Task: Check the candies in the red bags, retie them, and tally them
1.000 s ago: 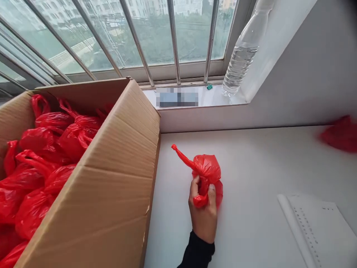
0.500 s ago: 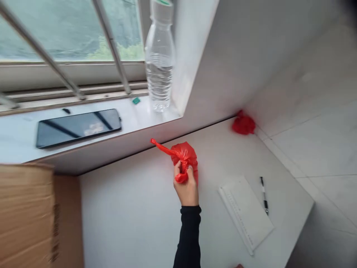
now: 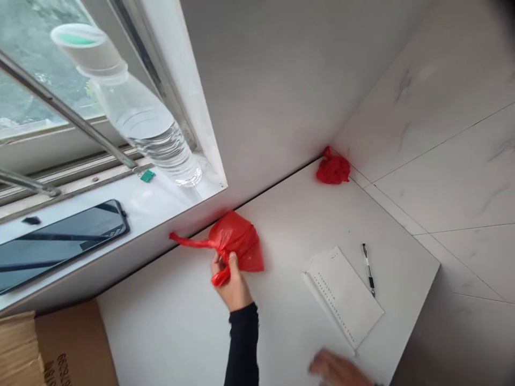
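Pinching a red bag (image 3: 239, 238) at its knotted neck, closing thumb and fingers of the left hand (image 3: 232, 287) right on the twist. Holding it over the desk (image 3: 289, 311), close up to the wall (image 3: 289, 96), below the sill and to the left of a notebook. Bulging out above and to the right of the grip, trailing one thin tail leftward past the desk's back edge, curling another short end down beside the fingers. Not showing whether touching the desk or hanging just above it.

Reaching in from the bottom through a black sleeve (image 3: 243, 343). Bringing in the right hand (image 3: 340, 370) too, low at the edge, blurring and partly cut off; not letting anyone tell spread fingers from closed ones.

Moving outward, finding that white notebook (image 3: 341, 300) lying slantwise near the right hand, with a pen (image 3: 368, 271) just beside it. Spotting another red bag (image 3: 333, 169) sitting at the desk's far corner. Swinging left, catching part of a cardboard box (image 3: 72, 343). Looking up to the windowsill (image 3: 153, 201), picking out a phone (image 3: 72, 236) lying flat, a small green scrap (image 3: 147, 176) and a clear bottle (image 3: 161, 136) standing part-filled.
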### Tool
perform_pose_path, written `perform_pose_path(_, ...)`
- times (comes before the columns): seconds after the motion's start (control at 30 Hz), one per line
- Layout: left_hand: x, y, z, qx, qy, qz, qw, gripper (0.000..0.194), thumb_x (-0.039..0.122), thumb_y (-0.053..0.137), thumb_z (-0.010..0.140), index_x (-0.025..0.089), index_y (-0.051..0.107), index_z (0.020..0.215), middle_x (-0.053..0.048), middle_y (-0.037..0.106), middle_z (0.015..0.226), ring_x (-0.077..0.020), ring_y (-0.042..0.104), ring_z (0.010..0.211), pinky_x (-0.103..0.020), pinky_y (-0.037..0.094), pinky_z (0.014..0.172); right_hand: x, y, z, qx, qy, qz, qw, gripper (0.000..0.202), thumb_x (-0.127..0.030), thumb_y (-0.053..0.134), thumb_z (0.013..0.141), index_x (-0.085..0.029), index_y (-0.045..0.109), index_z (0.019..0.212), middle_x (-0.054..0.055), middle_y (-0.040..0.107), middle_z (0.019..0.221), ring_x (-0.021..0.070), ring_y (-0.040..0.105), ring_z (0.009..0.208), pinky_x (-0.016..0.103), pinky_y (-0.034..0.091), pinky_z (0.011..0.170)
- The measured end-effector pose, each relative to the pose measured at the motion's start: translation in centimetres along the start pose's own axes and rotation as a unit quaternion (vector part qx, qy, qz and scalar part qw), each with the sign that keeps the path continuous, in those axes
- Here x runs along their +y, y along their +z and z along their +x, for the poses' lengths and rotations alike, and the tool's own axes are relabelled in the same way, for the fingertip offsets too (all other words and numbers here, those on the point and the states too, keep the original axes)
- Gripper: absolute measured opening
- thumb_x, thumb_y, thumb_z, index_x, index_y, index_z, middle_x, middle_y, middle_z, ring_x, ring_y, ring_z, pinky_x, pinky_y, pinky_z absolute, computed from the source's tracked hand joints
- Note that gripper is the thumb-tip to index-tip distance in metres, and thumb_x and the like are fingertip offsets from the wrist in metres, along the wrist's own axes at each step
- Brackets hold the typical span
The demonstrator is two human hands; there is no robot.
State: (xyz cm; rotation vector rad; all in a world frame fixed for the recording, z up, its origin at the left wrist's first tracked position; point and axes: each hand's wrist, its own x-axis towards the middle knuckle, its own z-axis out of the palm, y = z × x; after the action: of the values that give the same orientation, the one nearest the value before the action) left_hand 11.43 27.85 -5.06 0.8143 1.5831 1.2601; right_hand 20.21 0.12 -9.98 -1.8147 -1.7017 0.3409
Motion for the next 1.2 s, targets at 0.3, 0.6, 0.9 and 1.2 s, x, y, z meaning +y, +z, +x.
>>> perform_pose_path(0.3,3.0,-6.3,1.4,0.159,0.013,-0.024,0.987,0.054,0.025,0.076,0.075,0.022,0.061,0.127,0.0,0.063,0.103,-0.02,0.063,0.105,-0.052,0.041,0.112,28.1,-13.2,33.0,0.149,0.253,-0.152,0.944,0.037,-0.033,0.039,0.109,-0.012,0.056,0.134,0.015,0.054,0.138,0.0233,0.058,0.122,0.053,0.046,0.102)
perform_pose_path(0.6,2.4,-13.1,-6.2,0.13,0.025,0.115,0.984,0.093,0.048,0.074,0.083,0.023,0.028,0.159,-0.013,0.033,0.163,-0.026,0.037,0.147,-0.043,0.029,0.122,13.8,0.0,25.3,-0.005,0.087,-0.052,0.995,0.041,-0.029,0.068,0.093,-0.019,0.06,0.132,0.012,0.053,0.141,0.0313,0.052,0.127,0.056,0.045,0.106)
perform_pose_path(0.9,-1.7,-30.3,-25.5,-0.204,-0.098,0.215,0.95,0.047,0.056,0.062,0.088,0.018,0.072,0.115,-0.014,0.077,0.098,-0.028,0.075,0.096,-0.041,0.058,0.089,-5.5,2.7,13.2,-0.012,0.089,0.038,0.995,0.045,-0.022,0.049,0.099,-0.022,0.055,0.143,0.009,0.041,0.154,0.0296,0.033,0.146,0.052,0.026,0.122)
perform_pose_path(1.2,2.9,-43.1,-24.6,-0.435,-0.04,0.293,0.85,0.052,0.059,0.059,0.091,0.023,0.064,0.128,-0.01,0.072,0.118,-0.0256,0.067,0.114,-0.039,0.049,0.102,-18.0,-3.5,-33.9,0.026,0.486,0.008,0.874,0.021,-0.029,0.062,0.099,-0.017,0.066,0.115,0.008,0.066,0.119,0.0241,0.063,0.111,0.05,0.051,0.1)
